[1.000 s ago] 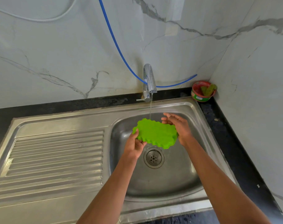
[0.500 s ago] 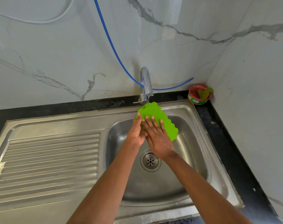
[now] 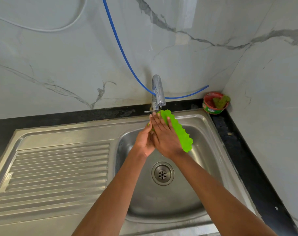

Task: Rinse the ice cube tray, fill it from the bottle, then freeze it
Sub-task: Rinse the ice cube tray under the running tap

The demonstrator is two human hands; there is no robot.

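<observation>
Ice cube tray (image 3: 180,133) tilted under the tap (image 3: 158,92), clasped by left hand (image 3: 144,142), flat right hand (image 3: 165,135) upon it.

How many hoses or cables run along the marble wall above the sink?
2. The blue hose drops from the top, passes behind the tap and ends near the red tub. The white cable loops at the upper left.

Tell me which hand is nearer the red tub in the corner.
Right. The right hand lies flat on the green tray, on the side toward the red tub; the left hand grips the tray's far side.
</observation>
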